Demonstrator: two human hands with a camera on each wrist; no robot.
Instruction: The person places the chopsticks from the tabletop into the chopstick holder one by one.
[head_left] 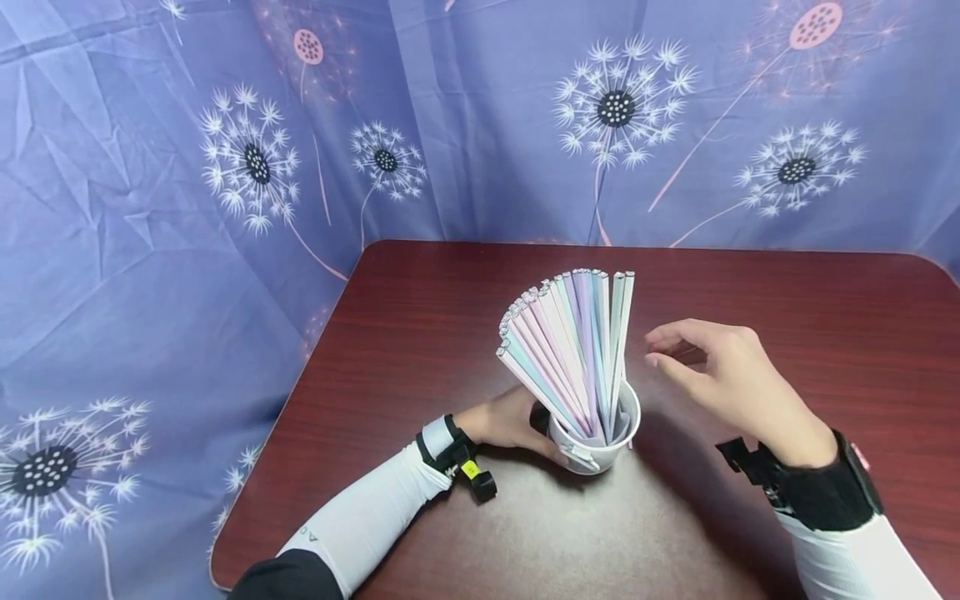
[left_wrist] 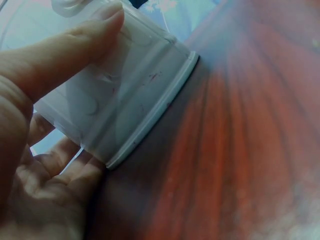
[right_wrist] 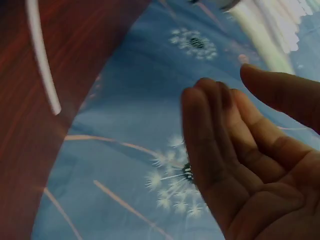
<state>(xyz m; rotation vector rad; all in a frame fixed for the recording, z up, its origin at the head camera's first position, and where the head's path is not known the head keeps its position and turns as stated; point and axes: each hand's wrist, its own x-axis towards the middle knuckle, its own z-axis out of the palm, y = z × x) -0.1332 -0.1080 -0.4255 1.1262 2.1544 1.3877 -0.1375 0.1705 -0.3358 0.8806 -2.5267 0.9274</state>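
A white cup (head_left: 592,457) stands on the table, packed with a fan of pastel straws (head_left: 558,333) in pink, white, blue, purple and green, leaning mostly to the left. My left hand (head_left: 517,421) grips the cup from its left side. In the left wrist view, the thumb lies along the cup wall (left_wrist: 120,80) and the other fingers wrap beneath and behind it. To the right of the straws hovers my right hand (head_left: 716,358), bent loosely with thumb and fingertips apart and nothing between them. The right wrist view shows its empty palm (right_wrist: 270,200).
The dark red wooden table (head_left: 420,317) reaches back to a blue curtain (head_left: 487,125) printed with dandelions. Dark straps (head_left: 817,492) with small cameras sit on both wrists. A thin pale rod (right_wrist: 45,65), of unclear kind, appears at left in the right wrist view.
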